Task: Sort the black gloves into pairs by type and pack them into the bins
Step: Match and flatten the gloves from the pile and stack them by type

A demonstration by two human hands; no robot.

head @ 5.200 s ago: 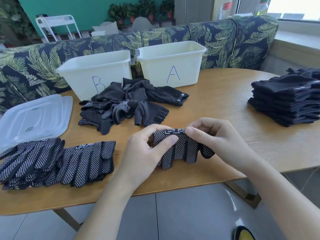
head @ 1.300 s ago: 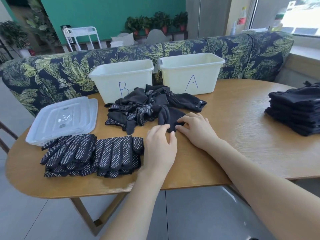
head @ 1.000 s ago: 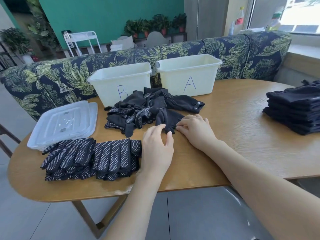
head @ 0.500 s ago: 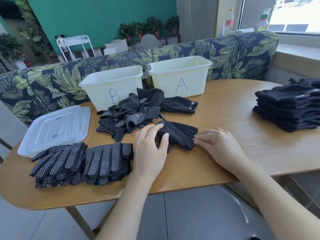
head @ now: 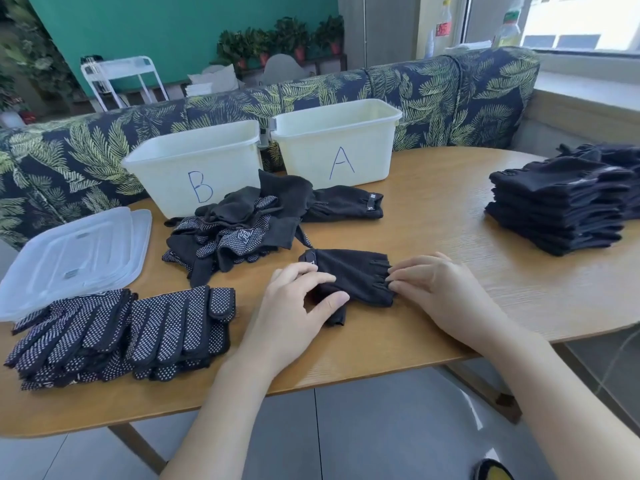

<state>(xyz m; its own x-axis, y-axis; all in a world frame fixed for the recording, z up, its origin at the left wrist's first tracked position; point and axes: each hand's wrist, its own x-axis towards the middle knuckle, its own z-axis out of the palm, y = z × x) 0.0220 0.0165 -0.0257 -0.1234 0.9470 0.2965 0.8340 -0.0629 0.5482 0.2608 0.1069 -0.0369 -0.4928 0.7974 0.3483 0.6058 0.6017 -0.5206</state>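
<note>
A plain black fingerless glove (head: 353, 275) lies flat on the wooden table (head: 450, 244) near its front edge. My left hand (head: 294, 306) pinches its cuff end between thumb and fingers. My right hand (head: 436, 289) pinches the short finger ends on the glove's right side. Behind it sits a mixed heap of black gloves (head: 249, 230), some dotted, some plain. White bin B (head: 197, 168) and white bin A (head: 339, 143) stand behind the heap. Stacked dotted gloves (head: 121, 334) lie front left, and stacked plain gloves (head: 564, 206) lie at the right.
Clear plastic lids (head: 72, 258) lie at the left, behind the dotted stack. A leaf-patterned sofa (head: 433, 95) runs along the table's far side. The table's front edge curves just below my wrists.
The dotted pair I held earlier now lies on the left stack. I pulled a plain fingerless glove out of the heap toward the front edge, and both hands now pinch its ends.
</note>
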